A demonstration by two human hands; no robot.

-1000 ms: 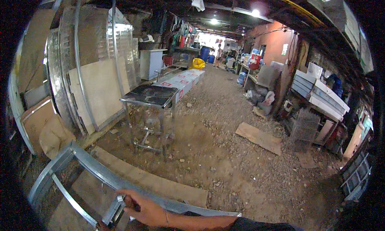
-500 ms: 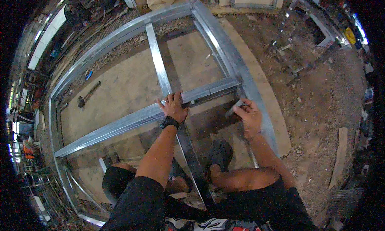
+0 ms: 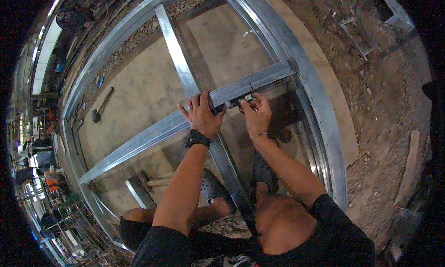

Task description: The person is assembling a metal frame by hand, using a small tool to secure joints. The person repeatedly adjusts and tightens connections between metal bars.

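Note:
My left hand (image 3: pixel 202 116) lies over a silver metal crossbar (image 3: pixel 139 142), its fingers spread across the top where an upper upright bar (image 3: pixel 175 49) and a lower one (image 3: pixel 225 163) meet it. Just to its right, my right hand (image 3: pixel 257 115) pinches a small dark-grey metal piece (image 3: pixel 245 99) against the crossbar's near edge. The fingers partly cover this piece, so its exact kind cannot be made out. A thin dark line stands up from the bar beside it. The bars belong to a large metal frame (image 3: pixel 330 123) lying around my feet.
Within the frame's left part a hammer (image 3: pixel 103 105) rests on a tan sheet (image 3: pixel 134 91). A small blue item (image 3: pixel 100 82) lies above it. Low metal stands (image 3: pixel 359 35) are on the dirt floor at upper right. Cluttered racks (image 3: pixel 51 211) line the left.
My right hand has carried the small metal piece leftward from near the frame's right side to the crossbar beside my left hand. My left hand stays on the joint; the view has shifted.

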